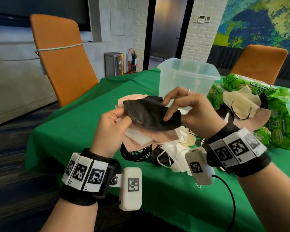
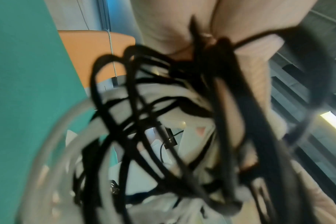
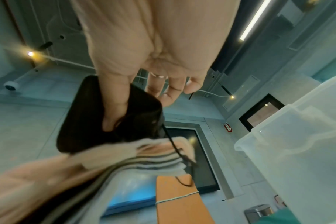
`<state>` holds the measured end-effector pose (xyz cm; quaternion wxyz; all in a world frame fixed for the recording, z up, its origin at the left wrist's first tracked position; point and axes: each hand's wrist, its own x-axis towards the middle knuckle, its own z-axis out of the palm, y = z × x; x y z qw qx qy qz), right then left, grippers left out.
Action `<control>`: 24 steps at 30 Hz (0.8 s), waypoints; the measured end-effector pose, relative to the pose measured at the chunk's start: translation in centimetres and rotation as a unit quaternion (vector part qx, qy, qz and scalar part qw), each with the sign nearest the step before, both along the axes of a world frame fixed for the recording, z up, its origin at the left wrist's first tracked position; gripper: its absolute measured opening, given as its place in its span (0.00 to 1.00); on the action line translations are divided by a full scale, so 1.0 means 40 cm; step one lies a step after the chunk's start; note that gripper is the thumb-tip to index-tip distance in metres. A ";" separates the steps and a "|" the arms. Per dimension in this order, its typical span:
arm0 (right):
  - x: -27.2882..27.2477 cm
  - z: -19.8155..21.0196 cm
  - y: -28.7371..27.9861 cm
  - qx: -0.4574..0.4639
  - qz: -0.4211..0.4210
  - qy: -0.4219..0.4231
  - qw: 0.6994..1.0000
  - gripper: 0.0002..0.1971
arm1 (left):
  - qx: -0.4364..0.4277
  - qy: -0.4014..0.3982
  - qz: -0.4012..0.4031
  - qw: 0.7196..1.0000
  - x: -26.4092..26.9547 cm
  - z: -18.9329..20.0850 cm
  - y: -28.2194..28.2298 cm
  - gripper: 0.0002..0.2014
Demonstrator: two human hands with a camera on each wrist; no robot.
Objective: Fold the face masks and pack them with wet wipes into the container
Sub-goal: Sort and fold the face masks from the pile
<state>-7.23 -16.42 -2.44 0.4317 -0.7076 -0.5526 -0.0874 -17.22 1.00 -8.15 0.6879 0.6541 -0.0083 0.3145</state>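
Note:
A folded black face mask (image 1: 151, 113) lies on top of a stack of folded pink and white masks (image 1: 141, 139) held above the table. My left hand (image 1: 114, 124) grips the stack's left end, black ear loops (image 1: 134, 153) dangling below it. My right hand (image 1: 182, 106) pinches the black mask's right end, thumb underneath, fingers on top. In the right wrist view the thumb presses the black mask (image 3: 98, 118) over the layered stack (image 3: 144, 160). A tangle of black ear loops (image 2: 163, 121) fills the left wrist view. The clear plastic container (image 1: 187, 81) stands behind the hands.
Green wet wipe packs (image 1: 278, 114) sit at the right with loose cream masks (image 1: 238, 104) lying on them. More unfolded white and cream masks (image 1: 174, 151) lie on the green tablecloth (image 1: 74, 124) under my hands. Orange chairs (image 1: 60, 57) stand at the table's left and far side.

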 end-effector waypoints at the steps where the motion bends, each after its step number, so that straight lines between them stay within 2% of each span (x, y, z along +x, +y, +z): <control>1: 0.004 -0.007 -0.004 -0.023 -0.006 -0.014 1.000 0.17 | -0.030 -0.003 -0.011 0.999 0.000 0.001 0.002 0.13; 4: 0.007 -0.014 -0.012 -0.059 -0.009 -0.031 0.998 0.19 | -0.100 -0.019 -0.036 0.994 0.001 0.006 0.007 0.12; 7: 0.002 -0.016 -0.011 -0.053 -0.017 -0.042 0.998 0.18 | -0.062 -0.039 -0.042 0.996 0.000 0.008 -0.008 0.07; 12: 0.004 -0.009 -0.003 -0.003 -0.119 -0.032 0.992 0.21 | -0.017 -0.032 0.002 0.999 0.005 0.004 -0.008 0.14; 16: 0.005 0.002 0.000 0.008 -0.138 -0.013 0.990 0.17 | -0.002 -0.024 0.013 1.000 0.003 0.003 -0.008 0.14; 20: -0.001 0.022 -0.007 0.028 -0.068 0.065 0.995 0.24 | 0.011 -0.013 0.023 1.000 0.003 -0.001 -0.007 0.14; 22: -0.008 0.030 -0.014 -0.008 -0.021 0.068 0.997 0.25 | 0.019 -0.011 0.027 0.999 0.002 -0.001 -0.006 0.14; 24: -0.017 0.031 -0.014 -0.063 0.018 0.046 0.997 0.20 | 0.021 -0.010 0.028 0.999 0.003 -0.001 -0.006 0.14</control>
